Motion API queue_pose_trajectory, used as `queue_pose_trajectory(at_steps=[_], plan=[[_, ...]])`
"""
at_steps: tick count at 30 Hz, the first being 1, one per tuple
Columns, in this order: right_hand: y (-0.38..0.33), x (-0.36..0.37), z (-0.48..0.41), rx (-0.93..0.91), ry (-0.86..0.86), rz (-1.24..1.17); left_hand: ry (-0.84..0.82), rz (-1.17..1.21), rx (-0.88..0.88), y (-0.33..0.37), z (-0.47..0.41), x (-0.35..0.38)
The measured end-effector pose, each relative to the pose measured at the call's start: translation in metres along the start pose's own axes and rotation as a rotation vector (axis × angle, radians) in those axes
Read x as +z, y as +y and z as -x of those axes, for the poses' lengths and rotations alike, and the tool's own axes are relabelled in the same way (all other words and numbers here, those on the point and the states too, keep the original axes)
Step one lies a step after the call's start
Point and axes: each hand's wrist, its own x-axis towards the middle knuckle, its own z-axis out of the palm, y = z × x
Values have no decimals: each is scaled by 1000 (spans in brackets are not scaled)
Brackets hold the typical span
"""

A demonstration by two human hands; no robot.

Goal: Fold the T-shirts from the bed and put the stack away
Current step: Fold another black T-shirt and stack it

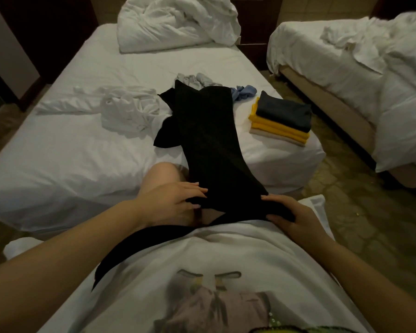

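Dim light fell on a bedroom with two white-sheeted beds, and the nearer bed (87,150) filled most of the view. The left hand (175,200) had its fingers (197,190) laid nearly straight over the near end of a black T-shirt (202,131), the thumb tucked under the cloth so that the edge was pinched between them. The right hand (296,217) had its fingers curled over a bunched fold of the same shirt, with the thumb closing on it from below. Both hands held the cloth close to the wearer's waist, just above a white printed top (202,272), beside a bare knee (161,174). From the hands the black T-shirt ran as a long narrow strip away over the bed's near edge and onto the mattress, one sleeve sticking out on its left side. To its right, near the corner of the bed, sat a stack of folded shirts (281,121): a dark one on top, yellow ones under it, a beige one at the bottom. To its left lay a crumpled white garment (127,109). Past its far end were a loose grey garment (197,79) and a blue one (244,92). A rumpled white duvet (175,22) was heaped at the head of the bed. The second bed (322,68) stood to the right across a strip of patterned floor (346,188).
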Motion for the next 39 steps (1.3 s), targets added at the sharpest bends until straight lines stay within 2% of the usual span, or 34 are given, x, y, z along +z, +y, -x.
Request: queue_pose_trajectory(at_steps=[6,11,13,14,16,17,19,23,26,28,30,34,37,39], plan=[[25,-1,-4,-8,63,43,29,129,-175,14,-2,-13],[-8,-18,-19,-105,89,-18,71,140,-161,17,-2,-19],[-29,-39,-29,-89,-9,-9,135,233,-228,20,-1,-26],[-38,-48,-35,-35,-118,20,144,279,-240,21,0,-29],[-49,-59,-43,145,-385,44,83,335,-205,22,2,-33],[-52,-60,-45,224,-459,37,34,375,-200,24,3,-34],[-52,-60,-50,317,-503,8,-37,482,-234,31,3,-36],[-49,-65,-63,408,-557,-104,7,637,-265,15,-3,-35],[-47,-72,-80,462,-530,-180,96,747,-289,1,-12,-41],[-43,-74,-99,487,-463,-228,76,871,-308,-5,-23,-47],[-35,-75,-126,471,-390,-227,49,981,-306,-9,-38,-57],[-15,-67,-189,454,-301,-201,141,1226,-315,-29,-77,-76],[3,-59,-247,465,-244,-310,191,1532,-430,-55,-112,-89],[19,-53,-287,486,-227,-329,248,1648,-507,-81,-139,-96]])
